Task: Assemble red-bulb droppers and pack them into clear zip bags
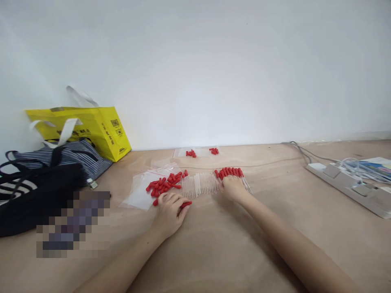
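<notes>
My left hand (170,209) rests on the table with its fingers curled, pinching a red rubber bulb (186,204) between thumb and finger. Just beyond it, a pile of loose red bulbs (161,185) lies on a clear plastic zip bag (137,192). A row of thin clear tubes (200,184) lies side by side between my hands. My right hand (232,188) is closed at the right end of that row, its fingertips hidden. Beside and beyond it, several tubes capped with red bulbs (233,171) lie in a row.
Farther back, another clear bag (201,152) lies with small groups of red bulbs. A yellow bag (113,134), a striped bag (91,158) and a black bag (39,199) crowd the left. A white power strip (348,188) with cables sits at right. A wall (229,81) stands behind.
</notes>
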A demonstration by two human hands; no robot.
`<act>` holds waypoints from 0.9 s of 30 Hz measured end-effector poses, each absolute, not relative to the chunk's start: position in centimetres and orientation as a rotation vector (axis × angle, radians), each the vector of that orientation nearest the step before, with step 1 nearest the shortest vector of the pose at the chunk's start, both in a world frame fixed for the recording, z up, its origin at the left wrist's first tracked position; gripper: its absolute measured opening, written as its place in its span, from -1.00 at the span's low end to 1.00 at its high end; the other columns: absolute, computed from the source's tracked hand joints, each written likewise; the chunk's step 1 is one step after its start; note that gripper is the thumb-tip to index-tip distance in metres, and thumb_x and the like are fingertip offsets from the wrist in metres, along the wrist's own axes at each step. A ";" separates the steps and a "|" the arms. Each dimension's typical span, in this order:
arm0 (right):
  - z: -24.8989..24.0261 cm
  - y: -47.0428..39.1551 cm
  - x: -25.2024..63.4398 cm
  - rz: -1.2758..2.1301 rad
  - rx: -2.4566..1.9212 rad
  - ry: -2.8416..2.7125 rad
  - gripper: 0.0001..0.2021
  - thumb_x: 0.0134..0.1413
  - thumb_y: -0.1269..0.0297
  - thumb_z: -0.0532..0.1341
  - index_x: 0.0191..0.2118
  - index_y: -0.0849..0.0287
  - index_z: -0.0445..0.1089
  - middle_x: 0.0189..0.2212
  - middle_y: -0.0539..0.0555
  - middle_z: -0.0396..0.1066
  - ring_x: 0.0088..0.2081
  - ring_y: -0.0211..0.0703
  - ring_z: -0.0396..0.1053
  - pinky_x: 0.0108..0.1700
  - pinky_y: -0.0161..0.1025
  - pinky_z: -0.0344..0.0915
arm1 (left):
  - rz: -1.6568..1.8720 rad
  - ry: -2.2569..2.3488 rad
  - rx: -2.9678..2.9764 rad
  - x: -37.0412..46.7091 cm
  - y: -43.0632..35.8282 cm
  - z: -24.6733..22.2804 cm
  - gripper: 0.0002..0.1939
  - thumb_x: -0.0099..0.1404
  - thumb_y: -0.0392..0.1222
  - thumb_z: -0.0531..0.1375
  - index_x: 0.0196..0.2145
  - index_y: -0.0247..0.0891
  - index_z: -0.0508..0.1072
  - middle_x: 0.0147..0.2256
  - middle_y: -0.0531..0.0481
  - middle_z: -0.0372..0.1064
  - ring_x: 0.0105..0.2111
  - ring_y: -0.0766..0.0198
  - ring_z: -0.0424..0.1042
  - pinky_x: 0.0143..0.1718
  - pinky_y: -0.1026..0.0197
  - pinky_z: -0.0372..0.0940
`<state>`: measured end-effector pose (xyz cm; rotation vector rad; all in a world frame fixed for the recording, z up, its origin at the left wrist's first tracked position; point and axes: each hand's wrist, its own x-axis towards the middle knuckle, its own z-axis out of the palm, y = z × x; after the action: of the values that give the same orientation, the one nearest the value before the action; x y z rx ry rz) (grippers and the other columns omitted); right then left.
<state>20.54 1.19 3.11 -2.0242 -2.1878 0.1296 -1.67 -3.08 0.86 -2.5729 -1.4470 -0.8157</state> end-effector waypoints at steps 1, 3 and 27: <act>3.1 0.7 20.7 0.146 -1.963 -2.227 -0.77 0.07 0.33 -0.02 -0.34 0.30 0.35 -0.29 0.27 0.36 -0.21 -0.01 0.27 -0.20 -0.17 0.07 | -0.811 -1.449 -2.587 -1.7 -3.1 0.9 -0.89 0.18 -0.21 0.07 -0.37 -0.14 0.40 -0.37 0.05 0.41 -0.28 0.19 0.32 -0.11 0.00 -0.07; 2.6 -0.5 20.8 0.209 -1.756 -2.311 -0.82 0.10 0.34 -0.02 -0.33 0.25 0.29 -0.31 0.19 0.35 -0.26 -0.11 0.26 -0.24 -0.23 0.09 | -0.806 -1.457 -2.610 -1.7 -3.1 0.8 -0.90 0.18 -0.22 0.07 -0.37 -0.15 0.39 -0.37 0.06 0.42 -0.28 0.19 0.33 -0.11 0.00 -0.07; -0.9 -3.2 19.6 0.163 -1.196 -2.298 -0.87 0.08 0.51 -0.07 -0.42 0.20 0.11 -0.45 0.02 0.29 -0.38 -0.24 0.21 -0.17 -0.20 -0.04 | -0.897 -1.417 -2.596 -1.4 -3.4 0.7 -0.87 0.21 -0.21 0.05 -0.31 -0.16 0.37 -0.38 0.05 0.44 -0.29 0.22 0.35 -0.02 -0.02 -0.11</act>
<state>19.63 -3.24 -0.91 -1.1964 -2.2976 0.1633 -1.40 -3.35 0.70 -2.5958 -1.4166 -0.8974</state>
